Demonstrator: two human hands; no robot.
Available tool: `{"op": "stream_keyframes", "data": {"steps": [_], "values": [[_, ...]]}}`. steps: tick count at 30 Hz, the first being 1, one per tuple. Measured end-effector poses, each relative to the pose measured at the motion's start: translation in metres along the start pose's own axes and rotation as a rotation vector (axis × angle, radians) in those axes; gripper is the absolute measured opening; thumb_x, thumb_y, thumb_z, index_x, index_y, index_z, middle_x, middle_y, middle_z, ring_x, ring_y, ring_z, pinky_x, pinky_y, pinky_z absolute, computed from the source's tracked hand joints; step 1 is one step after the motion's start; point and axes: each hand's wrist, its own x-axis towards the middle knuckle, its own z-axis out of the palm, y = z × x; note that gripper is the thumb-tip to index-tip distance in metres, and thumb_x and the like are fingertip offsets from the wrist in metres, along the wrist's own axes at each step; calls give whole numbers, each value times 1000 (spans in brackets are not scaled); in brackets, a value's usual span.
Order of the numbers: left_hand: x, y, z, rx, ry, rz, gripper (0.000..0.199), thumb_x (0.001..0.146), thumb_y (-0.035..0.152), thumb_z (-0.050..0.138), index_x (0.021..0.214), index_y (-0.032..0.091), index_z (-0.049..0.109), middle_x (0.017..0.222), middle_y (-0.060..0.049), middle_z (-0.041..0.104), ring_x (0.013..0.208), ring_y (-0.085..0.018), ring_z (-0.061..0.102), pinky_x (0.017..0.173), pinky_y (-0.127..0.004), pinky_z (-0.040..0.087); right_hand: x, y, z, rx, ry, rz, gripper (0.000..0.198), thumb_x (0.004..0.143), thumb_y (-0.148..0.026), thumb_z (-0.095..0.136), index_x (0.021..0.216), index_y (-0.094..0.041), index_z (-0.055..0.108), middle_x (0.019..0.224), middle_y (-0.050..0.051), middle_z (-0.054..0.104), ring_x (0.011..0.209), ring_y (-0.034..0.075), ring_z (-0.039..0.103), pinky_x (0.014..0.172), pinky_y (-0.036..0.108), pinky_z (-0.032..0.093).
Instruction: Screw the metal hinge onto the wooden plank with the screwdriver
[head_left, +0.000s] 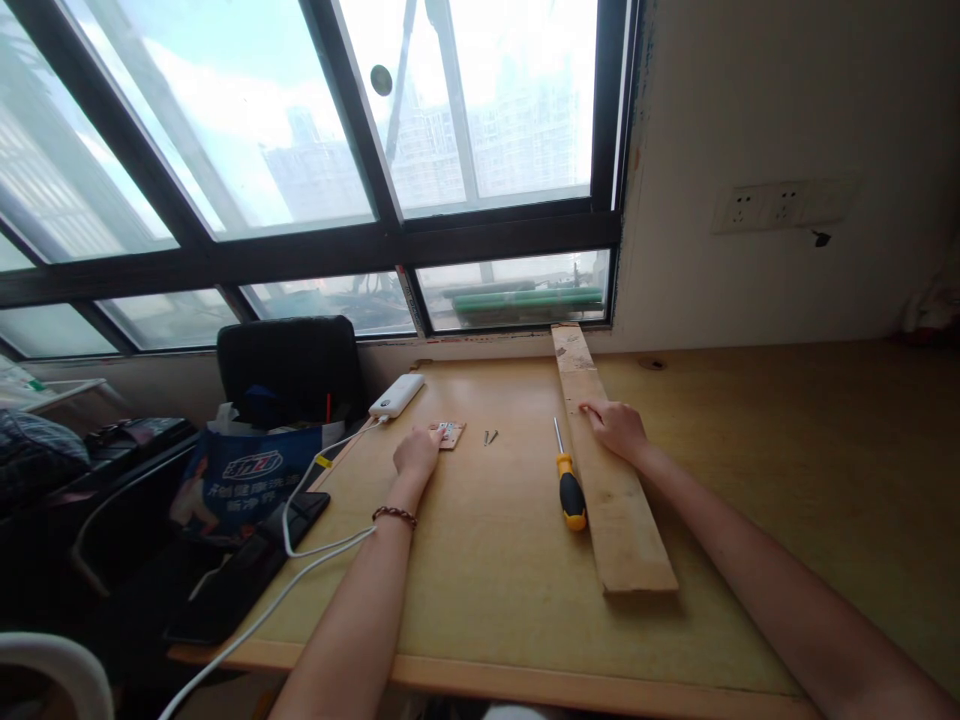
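Note:
My left hand (418, 452), fingers curled, is at a small flat piece (452, 433) with a printed face and brownish edges. Its fingertips grip the near left side of that piece, partly hiding it. My right hand (618, 428) is closed at the right edge of a long wooden board (626, 520), with a fingertip on the board's top face; its other fingers are partly hidden. Along the board's left side lies a screwdriver (571, 492) with a yellow and black handle, its shaft pointing away. Two small screws (490, 438) lie between the flat piece and the screwdriver.
A white power bank (397, 396) with a white cable (330, 549) lies at the table's (480, 600) left edge; the cable passes by my left forearm. To the left stand a black chair (289, 365) and a blue bag (247, 480). Windows and a wall bound the far side.

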Motion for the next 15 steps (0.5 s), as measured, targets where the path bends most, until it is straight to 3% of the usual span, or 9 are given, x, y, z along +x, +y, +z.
{"op": "stream_keyframes", "data": {"steps": [10,13,15], "values": [[-16,27,-2,-145,46,-34,50,78,48,40,102,5,51,91,-23,62,88,-33,59,67,-37,41,0,1,3,0,12,-9,36,90,-37,27,108,-30,58,99,3,65,86,19,60,70,27,40],[-21,35,-11,-489,46,-84,39,78,39,45,103,9,49,96,-19,61,92,-29,57,69,-33,41,0,-1,-1,-25,17,16,37,90,-33,27,117,-25,52,100,7,65,86,18,60,70,26,40],[-28,46,-15,-822,-51,-127,29,77,30,48,98,11,50,97,-16,60,89,-23,58,66,-28,41,1,-5,-7,-11,60,52,37,90,-31,28,119,-21,49,97,9,65,83,19,61,69,26,41]]}}
